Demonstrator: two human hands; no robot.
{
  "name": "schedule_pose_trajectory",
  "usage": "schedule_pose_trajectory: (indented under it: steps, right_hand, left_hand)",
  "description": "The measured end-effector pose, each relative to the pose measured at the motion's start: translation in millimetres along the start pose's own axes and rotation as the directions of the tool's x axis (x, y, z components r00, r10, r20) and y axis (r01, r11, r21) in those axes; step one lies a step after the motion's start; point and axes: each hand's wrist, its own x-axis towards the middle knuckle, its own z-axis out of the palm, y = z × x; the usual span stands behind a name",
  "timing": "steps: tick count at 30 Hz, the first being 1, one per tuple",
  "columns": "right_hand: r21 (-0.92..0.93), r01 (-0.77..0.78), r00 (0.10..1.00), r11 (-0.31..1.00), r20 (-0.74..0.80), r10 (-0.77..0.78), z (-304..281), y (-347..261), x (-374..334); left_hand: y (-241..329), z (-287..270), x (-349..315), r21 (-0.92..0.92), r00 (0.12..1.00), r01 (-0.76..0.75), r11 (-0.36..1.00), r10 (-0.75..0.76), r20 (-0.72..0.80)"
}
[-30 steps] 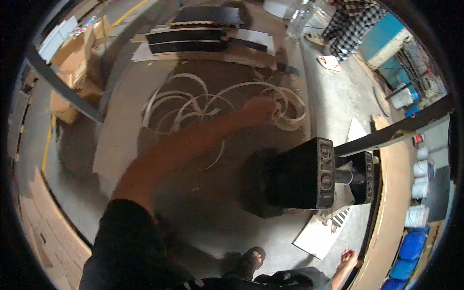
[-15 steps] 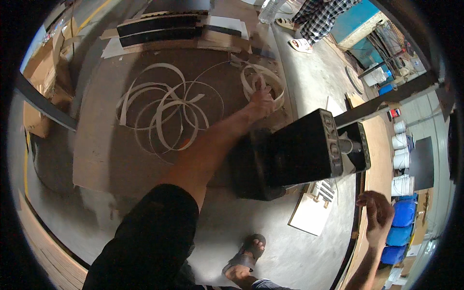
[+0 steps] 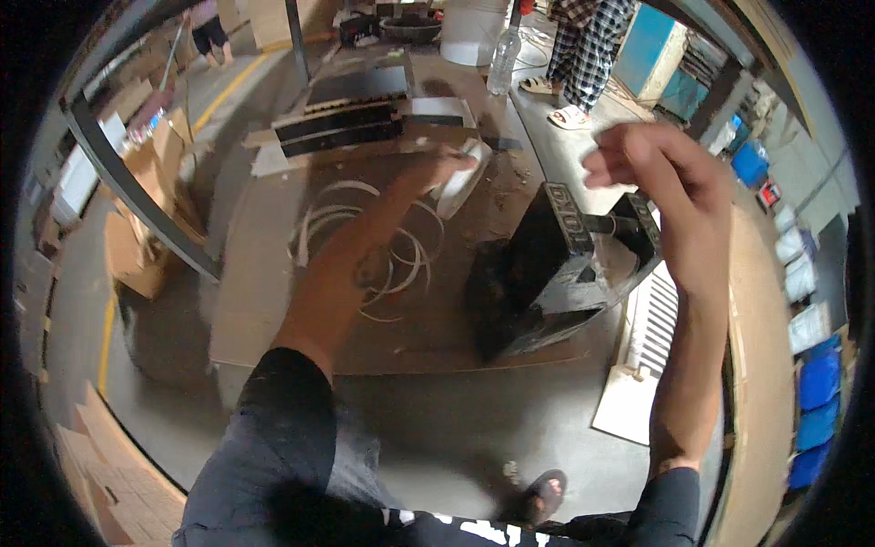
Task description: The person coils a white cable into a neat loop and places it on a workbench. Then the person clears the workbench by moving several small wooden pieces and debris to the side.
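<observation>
My left hand [image 3: 444, 170] reaches out over the workbench, closed on a coil of pale flat strip [image 3: 464, 182] that tilts on its edge. Loose loops of pale strip [image 3: 417, 264] lie on the brown board under my left forearm. My right hand [image 3: 670, 178] is raised above the right side of the bench. Its fingers are loosely bent and apart, a little blurred, and nothing shows in them. Below and left of it stands a black box-shaped tool [image 3: 538, 246] with a round bar between its two end blocks.
Black strips [image 3: 339, 128] lie stacked toward the back of the bench, near a clear plastic bottle [image 3: 503, 62]. A person in checked trousers [image 3: 592, 50] stands beyond. Cardboard boxes [image 3: 150, 232] are at left, a dark metal post [image 3: 137, 191] beside them. Blue containers [image 3: 818, 378] line the right.
My left hand has lifted the coil and tipped it, bringing it slightly left. My right hand has risen from low at the right to above the black tool. My view has shifted.
</observation>
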Motion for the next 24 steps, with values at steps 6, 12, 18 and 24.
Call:
schedule_pose_trajectory:
  steps: [6,12,18,24]
  right_hand:
    - [0.298,-0.164,0.978,0.940,-0.074,0.194,-29,39,15]
    - [0.243,-0.182,0.980,0.953,-0.040,0.197,-12,55,-3]
    - [0.552,0.047,0.999,0.833,-0.043,-0.027,75,37,-34]
    - [0.965,-0.099,0.992,0.243,0.077,0.099,147,30,-46]
  left_hand:
    - [108,-90,-48,0.141,0.983,0.066,0.988,-0.040,-0.177]
    - [205,-112,-102,0.470,0.873,0.228,0.853,0.035,-0.487]
    - [252,-70,-178,0.443,0.799,0.071,0.894,0.215,-0.561]
    - [304,-17,-245,0.125,0.753,0.021,0.992,0.066,-0.655]
